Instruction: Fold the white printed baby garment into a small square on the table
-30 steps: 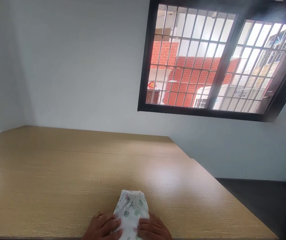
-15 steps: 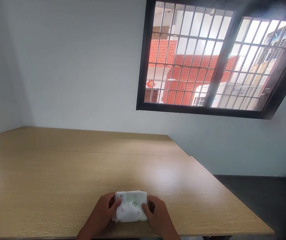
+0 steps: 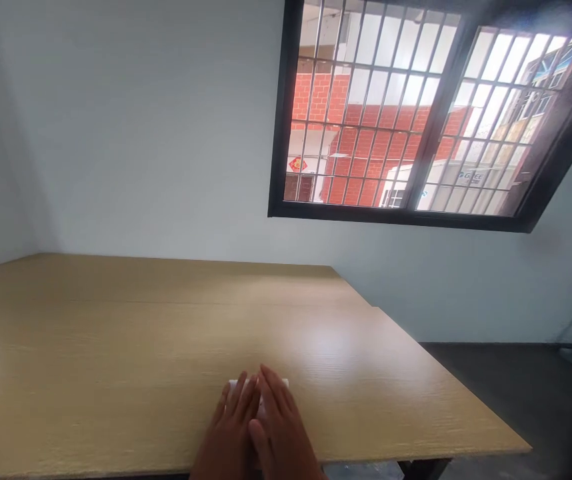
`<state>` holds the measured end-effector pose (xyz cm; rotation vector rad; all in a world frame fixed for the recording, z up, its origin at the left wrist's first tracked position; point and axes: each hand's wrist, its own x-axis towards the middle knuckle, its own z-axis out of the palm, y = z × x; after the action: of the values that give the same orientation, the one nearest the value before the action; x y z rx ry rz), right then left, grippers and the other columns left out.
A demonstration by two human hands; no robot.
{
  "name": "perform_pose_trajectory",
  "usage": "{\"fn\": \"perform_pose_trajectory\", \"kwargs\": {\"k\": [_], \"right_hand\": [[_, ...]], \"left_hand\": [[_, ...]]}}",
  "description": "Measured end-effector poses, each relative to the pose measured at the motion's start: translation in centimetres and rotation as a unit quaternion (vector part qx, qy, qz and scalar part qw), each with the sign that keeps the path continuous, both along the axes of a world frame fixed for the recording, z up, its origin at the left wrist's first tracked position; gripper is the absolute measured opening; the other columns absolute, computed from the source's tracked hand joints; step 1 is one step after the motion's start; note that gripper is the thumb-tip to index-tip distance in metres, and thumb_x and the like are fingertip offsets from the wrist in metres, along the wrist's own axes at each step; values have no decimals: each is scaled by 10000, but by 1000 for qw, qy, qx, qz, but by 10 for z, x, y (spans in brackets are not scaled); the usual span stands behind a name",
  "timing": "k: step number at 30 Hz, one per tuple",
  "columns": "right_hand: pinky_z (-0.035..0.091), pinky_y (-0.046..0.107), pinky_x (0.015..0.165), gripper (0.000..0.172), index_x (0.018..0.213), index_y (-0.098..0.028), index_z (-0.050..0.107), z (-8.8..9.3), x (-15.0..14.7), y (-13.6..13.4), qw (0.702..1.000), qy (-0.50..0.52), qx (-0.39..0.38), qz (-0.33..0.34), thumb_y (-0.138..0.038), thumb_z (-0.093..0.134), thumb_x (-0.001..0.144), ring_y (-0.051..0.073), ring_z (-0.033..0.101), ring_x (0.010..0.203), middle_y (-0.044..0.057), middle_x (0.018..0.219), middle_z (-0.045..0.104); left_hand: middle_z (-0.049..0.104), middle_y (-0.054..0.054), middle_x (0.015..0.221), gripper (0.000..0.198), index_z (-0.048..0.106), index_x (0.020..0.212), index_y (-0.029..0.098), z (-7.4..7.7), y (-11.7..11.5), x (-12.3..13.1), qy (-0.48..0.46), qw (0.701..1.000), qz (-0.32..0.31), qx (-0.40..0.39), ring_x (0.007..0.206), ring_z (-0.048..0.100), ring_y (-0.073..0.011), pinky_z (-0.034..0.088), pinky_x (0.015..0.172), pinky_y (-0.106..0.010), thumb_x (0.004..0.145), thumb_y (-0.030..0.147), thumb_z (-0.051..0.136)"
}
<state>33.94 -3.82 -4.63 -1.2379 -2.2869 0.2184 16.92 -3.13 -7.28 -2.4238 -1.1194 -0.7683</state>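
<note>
A small folded white cloth [image 3: 261, 407] lies on the wooden table near its front edge, mostly covered by my hands. Its upper edge and a strip between the hands still show; the print seen earlier is largely hidden. My left hand [image 3: 231, 421] rests flat on the left part of the cloth with fingers stretched forward. Over the right part lies my right hand [image 3: 282, 421], also flat, its fingertips close to those of the left.
The pale wooden table [image 3: 116, 360] stretches left and back to a grey-white wall [image 3: 166, 133]. Its right edge slants away above a dark floor [image 3: 486, 380]. A black-framed barred window [image 3: 356, 215] is in the wall at upper right.
My hands have gone from gripping the folded cloth at its two sides to lying flat on top of it, close together. The view has shifted slightly.
</note>
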Motion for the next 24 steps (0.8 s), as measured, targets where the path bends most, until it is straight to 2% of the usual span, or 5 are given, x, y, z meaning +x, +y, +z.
{"fn": "perform_pose_trajectory", "kwargs": {"k": [3,7,12,17,24], "right_hand": [[133,473,1216,677,1559,-108,196,13,-17,7,993,-57,-93,42,-511,320,1029,261,80,1469,53,1580,79],[70,463,1224,706,1567,-146,117,12,-17,11,992,-79,-98,13,-588,226,1028,230,24,1474,13,1577,1],[85,516,1208,729,1557,-94,134,-1,16,12,980,-140,-122,-67,-579,230,1021,282,-22,1466,43,1573,-32],[95,560,1188,741,1545,-22,117,-6,31,10,980,-141,-62,-123,-544,202,1027,303,-41,1461,109,1571,-33],[99,562,1189,687,1565,-119,93,2,1,1,985,-153,-76,19,-546,199,1036,267,-6,1468,47,1573,-24]], "left_hand": [[266,-145,1522,819,58,1563,183,-10,7,17,28,999,4,-35,1352,319,-377,410,1011,-569,866,185,488],[140,-122,1564,830,-48,1556,184,-12,7,16,13,994,8,-112,1425,161,-337,327,1120,-553,932,222,498],[160,-110,1559,698,-71,1546,126,-9,-4,-29,41,990,-26,-134,1433,156,-280,405,1090,-458,1030,294,367],[243,-124,1534,589,55,1547,80,-2,-5,-57,16,999,19,-46,1413,229,-283,471,1019,-432,1056,330,262],[218,-96,1543,545,41,1549,85,3,-1,-16,80,995,-51,-29,1417,217,-270,463,1022,-442,1054,263,183]]}}
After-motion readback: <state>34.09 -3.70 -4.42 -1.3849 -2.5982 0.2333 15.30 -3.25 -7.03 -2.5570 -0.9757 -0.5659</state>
